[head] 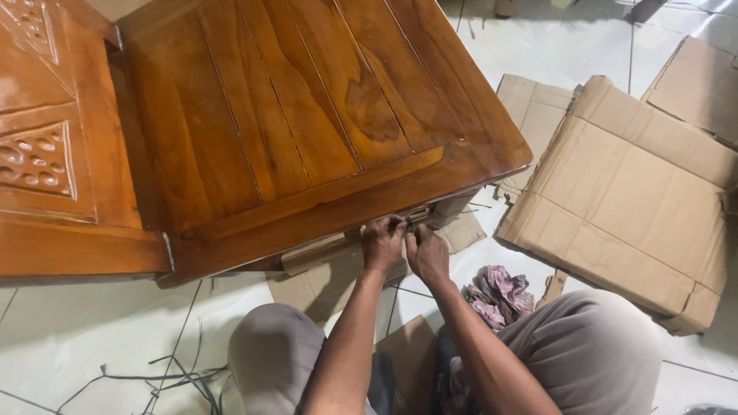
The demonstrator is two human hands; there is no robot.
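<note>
free: tile floor (69, 338) L | blocked: wood seat (307, 115) overhead, cardboard box (630, 200) R

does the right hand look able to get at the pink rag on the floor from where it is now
Probably yes. The right hand is up at the front edge of the wooden furniture, and the pink rag lies on the tile just beside that forearm, between the knees, with nothing lying over it or between them.

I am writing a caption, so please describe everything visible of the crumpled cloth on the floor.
The crumpled cloth looks like a soft rag, pinkish purple with paler grey-white patches. It lies bunched in folds on the pale tiled floor, beside the person's right knee and near a folded cardboard box. Neither hand touches it; the right hand works above it, at the wooden furniture's edge.
</note>
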